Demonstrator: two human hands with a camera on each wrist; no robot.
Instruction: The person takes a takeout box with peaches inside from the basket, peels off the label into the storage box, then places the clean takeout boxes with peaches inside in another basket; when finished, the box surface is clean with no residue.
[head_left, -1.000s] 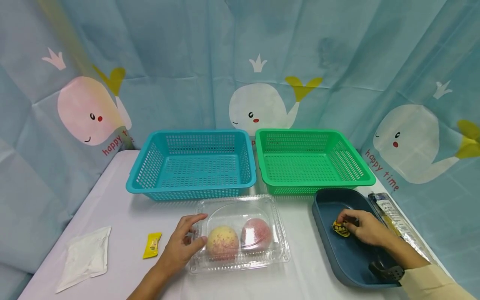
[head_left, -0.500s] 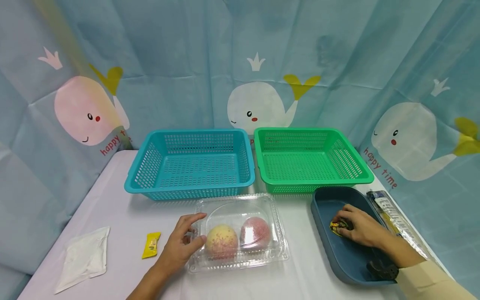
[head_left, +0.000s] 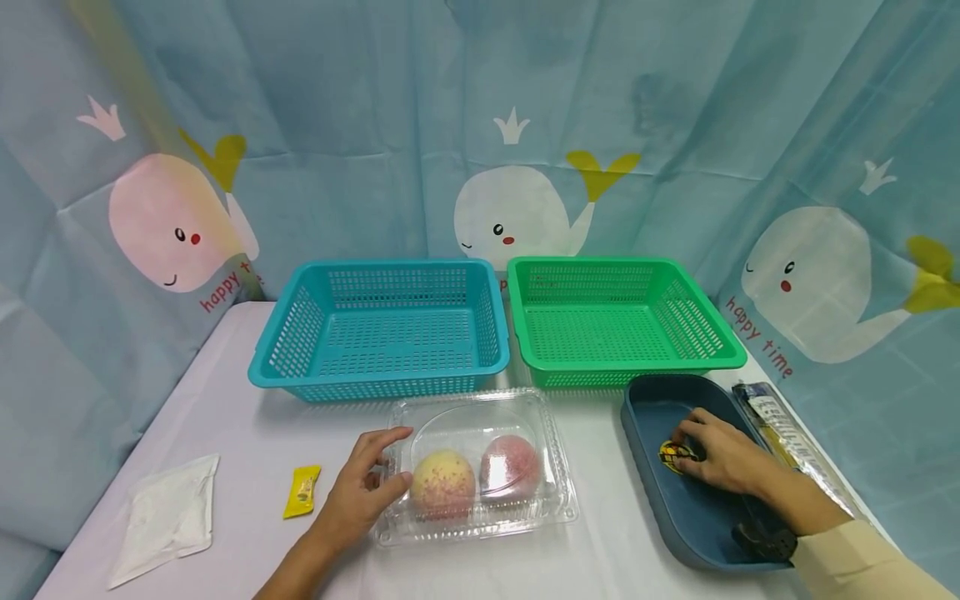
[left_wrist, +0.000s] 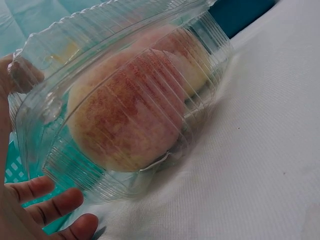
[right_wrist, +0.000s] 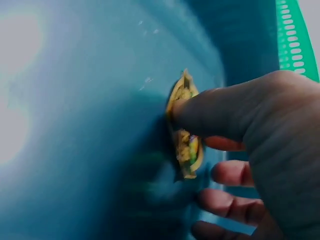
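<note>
My left hand (head_left: 356, 493) rests at the left side of a clear plastic clamshell box (head_left: 517, 404), thumb and index finger spread over its edge. Its other fingers (left_wrist: 55, 207) lie loose beside the box in the left wrist view. Inside sit two round, peach-like items: a yellow one with pink specks (head_left: 444, 483) and a pink one (head_left: 512, 468). Over in a dark blue tray (head_left: 647, 479), my right hand (head_left: 723, 454) pinches a small yellow and black packet (right_wrist: 186, 145) between thumb and index finger, close over the tray floor. The remaining right fingers are loosely bent.
Behind stand a blue basket (head_left: 378, 387) and a green basket (head_left: 622, 368), side by side. A white pouch (head_left: 168, 517) and a yellow wrapped sweet (head_left: 302, 492) lie at left. A silvery package (head_left: 795, 442) lies beyond the tray's right side.
My right hand has lowered over the packet, covering more of it, and the packet has shifted slightly left. My left hand and the clamshell box have stayed in place.
</note>
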